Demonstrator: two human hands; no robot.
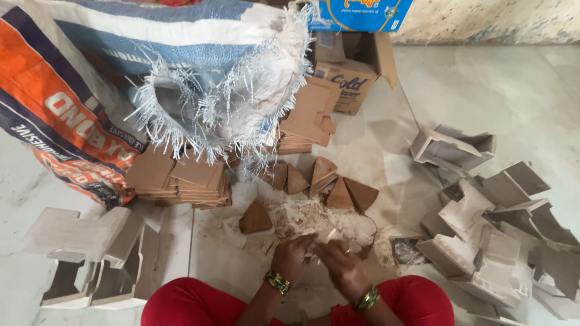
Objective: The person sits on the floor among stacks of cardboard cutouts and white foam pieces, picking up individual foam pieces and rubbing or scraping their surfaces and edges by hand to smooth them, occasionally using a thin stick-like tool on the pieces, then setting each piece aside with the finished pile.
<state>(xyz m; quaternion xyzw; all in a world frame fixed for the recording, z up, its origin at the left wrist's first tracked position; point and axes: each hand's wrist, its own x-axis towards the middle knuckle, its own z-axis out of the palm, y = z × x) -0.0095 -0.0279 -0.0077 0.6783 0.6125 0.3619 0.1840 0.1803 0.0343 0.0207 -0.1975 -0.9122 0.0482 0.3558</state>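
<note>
My left hand (292, 256) and my right hand (340, 261) are close together low in the head view, over a heap of pale paper scraps (314, 218). Both have their fingers closed on a small pale paper piece (323, 240) between them. Bangles sit on both wrists. Several brown folded paper cones (338, 192) lie on the floor just beyond the heap, and one more cone (255, 218) lies to the left.
A large woven sack (199, 66) with a frayed mouth lies at the back. Stacks of flat brown cardboard (181, 178) sit under it. A cardboard box (353, 78) stands behind. Folded grey cartons lie at right (489, 217) and left (84, 247). My red-clad knees (193, 305) frame the bottom.
</note>
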